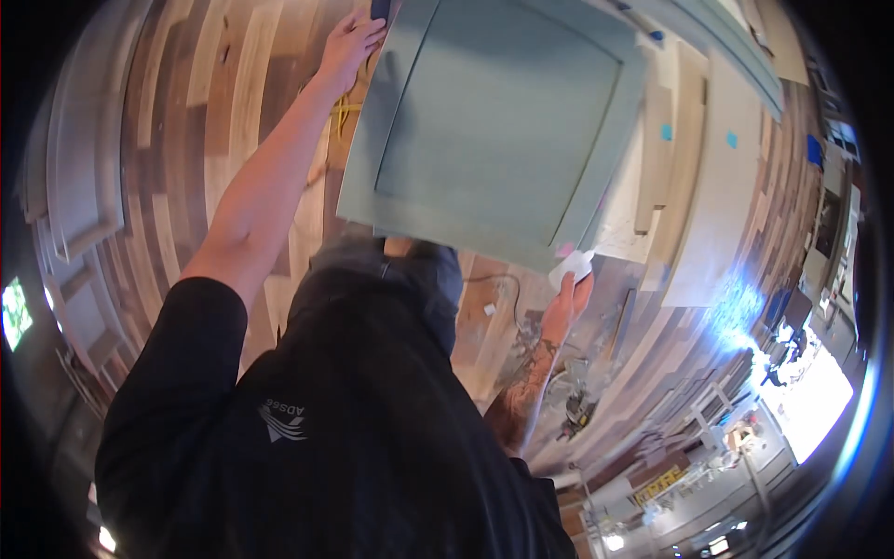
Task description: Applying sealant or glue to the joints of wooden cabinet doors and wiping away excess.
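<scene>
A grey-green cabinet door [503, 121] with a recessed middle panel lies in front of my body. At its far left edge, my left hand [352, 45] has its fingers closed on a small dark object [380, 9], cut off by the top of the view. My right hand [570, 296] is at the near right corner of the door, gripping a white piece [571, 267] that looks like a folded cloth or pad. A small pink mark [564, 250] shows on the door beside it. What supports the door is mostly hidden.
Right of the door are pale boards [694, 177] with blue tape pieces, and another grey-green panel [736, 47] lies at the far right. A cord [507, 279] and tools [577, 410] rest on the wood-plank floor [177, 140]. White cabinet parts [84, 140] stand on the left.
</scene>
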`<action>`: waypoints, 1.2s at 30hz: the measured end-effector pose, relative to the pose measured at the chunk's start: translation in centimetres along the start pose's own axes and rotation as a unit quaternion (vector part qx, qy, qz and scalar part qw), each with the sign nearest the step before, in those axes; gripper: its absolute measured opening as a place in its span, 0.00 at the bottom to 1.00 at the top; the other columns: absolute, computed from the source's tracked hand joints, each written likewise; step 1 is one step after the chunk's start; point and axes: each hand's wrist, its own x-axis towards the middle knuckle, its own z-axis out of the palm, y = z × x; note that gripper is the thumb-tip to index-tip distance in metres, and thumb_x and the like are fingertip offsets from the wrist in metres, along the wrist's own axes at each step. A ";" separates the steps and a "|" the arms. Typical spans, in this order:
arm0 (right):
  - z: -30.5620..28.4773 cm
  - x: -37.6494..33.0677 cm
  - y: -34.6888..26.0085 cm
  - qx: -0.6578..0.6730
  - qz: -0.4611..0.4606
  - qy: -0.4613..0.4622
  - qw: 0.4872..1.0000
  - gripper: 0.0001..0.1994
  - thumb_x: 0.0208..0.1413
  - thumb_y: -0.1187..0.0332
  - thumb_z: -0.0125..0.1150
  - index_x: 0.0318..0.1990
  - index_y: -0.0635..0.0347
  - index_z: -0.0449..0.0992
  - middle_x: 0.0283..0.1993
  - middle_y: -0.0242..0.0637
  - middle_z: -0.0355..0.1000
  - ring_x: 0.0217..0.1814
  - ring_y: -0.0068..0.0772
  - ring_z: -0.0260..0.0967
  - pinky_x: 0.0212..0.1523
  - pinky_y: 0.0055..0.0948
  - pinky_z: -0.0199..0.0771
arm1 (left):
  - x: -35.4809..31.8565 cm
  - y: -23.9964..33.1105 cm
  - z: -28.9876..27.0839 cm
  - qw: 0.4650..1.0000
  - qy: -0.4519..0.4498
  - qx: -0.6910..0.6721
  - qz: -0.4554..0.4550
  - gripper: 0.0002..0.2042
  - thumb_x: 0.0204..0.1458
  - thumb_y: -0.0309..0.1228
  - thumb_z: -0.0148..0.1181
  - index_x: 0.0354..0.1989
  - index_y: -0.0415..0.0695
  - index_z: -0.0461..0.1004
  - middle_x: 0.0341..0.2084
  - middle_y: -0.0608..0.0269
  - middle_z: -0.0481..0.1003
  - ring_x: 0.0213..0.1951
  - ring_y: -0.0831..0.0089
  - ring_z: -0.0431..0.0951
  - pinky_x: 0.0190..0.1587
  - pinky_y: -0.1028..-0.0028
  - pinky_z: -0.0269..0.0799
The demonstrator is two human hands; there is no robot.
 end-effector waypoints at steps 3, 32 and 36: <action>1.8 -0.3 -3.3 0.046 -0.017 -0.067 0.997 0.26 0.64 0.69 0.60 0.67 0.67 0.64 0.64 0.44 0.67 0.67 0.36 0.64 0.68 0.35 0.62 | -8.1 -3.2 -4.0 0.992 0.082 0.095 -0.020 0.25 0.66 0.34 0.57 0.69 0.37 0.64 0.50 0.56 0.78 0.52 0.71 0.78 0.54 0.73 0.72; 21.0 1.6 -10.3 -0.247 -0.103 -0.556 0.787 0.26 0.55 0.54 0.69 0.55 0.63 0.76 0.48 0.48 0.80 0.49 0.43 0.79 0.52 0.37 0.77 | -23.9 -14.8 -3.5 0.777 0.586 0.231 -0.026 0.18 0.62 0.41 0.51 0.41 0.40 0.83 0.33 0.44 0.82 0.38 0.51 0.83 0.42 0.60 0.75; 21.4 1.2 -10.4 -0.260 -0.132 -0.564 0.773 0.25 0.55 0.55 0.69 0.54 0.64 0.78 0.49 0.50 0.79 0.50 0.47 0.79 0.53 0.39 0.77 | -23.8 -15.3 -3.7 0.779 0.586 0.222 -0.016 0.17 0.61 0.41 0.51 0.41 0.42 0.84 0.34 0.46 0.82 0.39 0.51 0.83 0.43 0.59 0.75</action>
